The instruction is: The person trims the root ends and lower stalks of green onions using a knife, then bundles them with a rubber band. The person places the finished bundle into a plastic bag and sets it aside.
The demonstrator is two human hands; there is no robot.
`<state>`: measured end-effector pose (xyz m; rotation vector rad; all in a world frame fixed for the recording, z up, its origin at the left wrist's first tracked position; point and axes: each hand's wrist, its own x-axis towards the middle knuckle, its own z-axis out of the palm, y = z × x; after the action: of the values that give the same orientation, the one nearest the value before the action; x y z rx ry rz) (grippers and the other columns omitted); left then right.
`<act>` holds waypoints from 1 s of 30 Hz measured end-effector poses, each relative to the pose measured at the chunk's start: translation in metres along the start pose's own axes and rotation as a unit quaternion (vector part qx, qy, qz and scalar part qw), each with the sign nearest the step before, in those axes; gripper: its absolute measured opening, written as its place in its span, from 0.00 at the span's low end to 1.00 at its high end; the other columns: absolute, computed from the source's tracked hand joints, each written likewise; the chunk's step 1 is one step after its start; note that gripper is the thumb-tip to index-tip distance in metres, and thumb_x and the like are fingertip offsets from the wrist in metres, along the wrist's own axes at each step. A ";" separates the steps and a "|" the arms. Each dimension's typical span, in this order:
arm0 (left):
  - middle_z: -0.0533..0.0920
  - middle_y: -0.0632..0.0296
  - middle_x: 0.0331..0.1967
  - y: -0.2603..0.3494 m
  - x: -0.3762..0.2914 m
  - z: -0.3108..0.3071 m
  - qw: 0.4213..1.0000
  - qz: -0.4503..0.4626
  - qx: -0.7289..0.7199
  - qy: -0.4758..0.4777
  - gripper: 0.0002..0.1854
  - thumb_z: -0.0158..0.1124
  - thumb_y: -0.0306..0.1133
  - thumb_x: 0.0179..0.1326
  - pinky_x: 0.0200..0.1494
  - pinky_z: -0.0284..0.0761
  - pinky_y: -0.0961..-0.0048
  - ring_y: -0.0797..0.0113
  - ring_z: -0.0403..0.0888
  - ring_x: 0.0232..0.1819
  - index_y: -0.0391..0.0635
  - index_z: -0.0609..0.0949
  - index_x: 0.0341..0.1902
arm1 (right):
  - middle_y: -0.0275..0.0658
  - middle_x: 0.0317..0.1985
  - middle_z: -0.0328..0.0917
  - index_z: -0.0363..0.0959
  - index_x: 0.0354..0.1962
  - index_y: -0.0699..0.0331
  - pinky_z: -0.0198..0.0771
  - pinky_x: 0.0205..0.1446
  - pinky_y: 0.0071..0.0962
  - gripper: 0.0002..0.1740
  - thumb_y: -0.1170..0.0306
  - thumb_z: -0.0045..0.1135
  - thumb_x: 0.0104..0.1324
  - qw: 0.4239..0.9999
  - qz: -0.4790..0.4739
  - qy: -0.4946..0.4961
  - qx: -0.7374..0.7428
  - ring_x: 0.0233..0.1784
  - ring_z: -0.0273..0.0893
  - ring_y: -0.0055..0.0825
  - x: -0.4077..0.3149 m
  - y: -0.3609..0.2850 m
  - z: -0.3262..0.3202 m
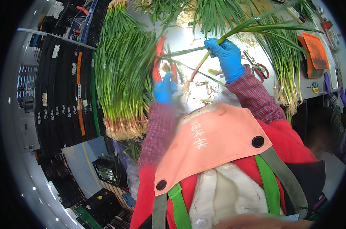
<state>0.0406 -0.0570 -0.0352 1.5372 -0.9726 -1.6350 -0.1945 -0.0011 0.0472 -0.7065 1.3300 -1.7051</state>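
Observation:
Both my hands wear blue gloves. My right hand (226, 58) grips a green garlic stalk (201, 64) by its stem, the rooted end pointing down towards me and the long leaves reaching to the upper right. My left hand (163, 88), blurred, is beside the lower end of a red strip (158, 61); whether it holds anything I cannot tell. A large heap of green garlic (127, 77) lies left of it, roots towards me. Scissors with red handles (259, 70) rest right of my right hand. Leaf and stem scraps (208, 87) are strewn on the metal table (190, 43).
More green stalks (287, 65) lie at the right, near an orange plastic holder (316, 55) and small yellow-handled scissors (314, 87). Leafy bunches (218, 14) cover the far side. Stacked black crates (61, 94) stand left. Another person's purple gloves (327, 83) show at the right edge.

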 end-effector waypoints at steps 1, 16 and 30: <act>0.78 0.65 0.22 0.006 -0.004 0.004 0.998 0.043 0.031 0.023 0.18 0.64 0.46 0.61 0.26 0.71 0.74 0.72 0.74 0.21 0.40 0.79 0.33 | 0.31 0.28 0.77 0.78 0.37 0.69 0.66 0.36 0.15 0.14 0.66 0.65 0.61 1.000 0.001 0.006 0.001 0.29 0.69 0.15 0.002 0.002 0.000; 0.82 0.62 0.29 0.028 -0.051 0.061 0.951 0.262 0.095 -0.136 0.08 0.62 0.30 0.63 0.32 0.72 0.81 0.77 0.75 0.28 0.37 0.79 0.38 | 0.27 0.24 0.72 0.77 0.33 0.66 0.60 0.28 0.15 0.17 0.61 0.69 0.56 0.996 0.083 -0.001 -0.011 0.25 0.63 0.12 -0.013 0.015 0.017; 0.79 0.61 0.25 -0.060 0.044 -0.017 0.980 0.089 0.158 -0.076 0.13 0.66 0.38 0.58 0.24 0.72 0.76 0.72 0.75 0.22 0.39 0.79 0.33 | 0.27 0.24 0.72 0.77 0.35 0.66 0.60 0.30 0.15 0.16 0.62 0.67 0.60 0.997 -0.004 0.063 -0.049 0.25 0.62 0.12 -0.008 0.013 0.001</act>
<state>0.0555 -0.0667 -0.1096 1.4894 -1.4679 -1.5425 -0.1865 0.0044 0.0352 -0.6690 1.5085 -1.7250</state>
